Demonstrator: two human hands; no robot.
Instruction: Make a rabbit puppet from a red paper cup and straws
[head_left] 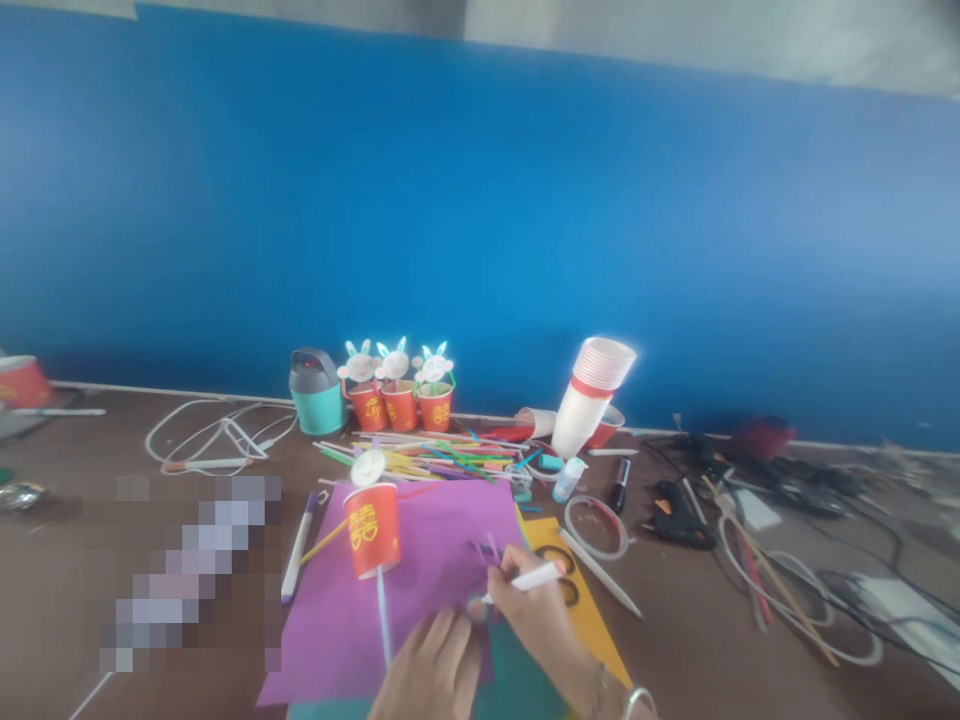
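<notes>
My right hand [536, 610] grips a white pen [531, 579], its tip down on the purple paper sheet [420, 590] near a small drawn shape. My left hand [431, 670] lies flat on the same sheet beside it, fingers together and stretched forward. A red paper cup [372, 528] with a yellow emblem stands on the purple sheet to the left, with a white straw under it and a white round face disc [368, 467] above. A yellow sheet [581, 605] pokes out to the right under my right hand.
Three red cups with bunny toppers [401, 395] and a teal bucket [316, 392] stand by the blue wall. A tilted stack of white cups [592, 395], coloured straws [442, 458], a glue bottle [568, 480], tape ring [596, 527], glue gun [679, 520] and cables [787, 590] crowd the right.
</notes>
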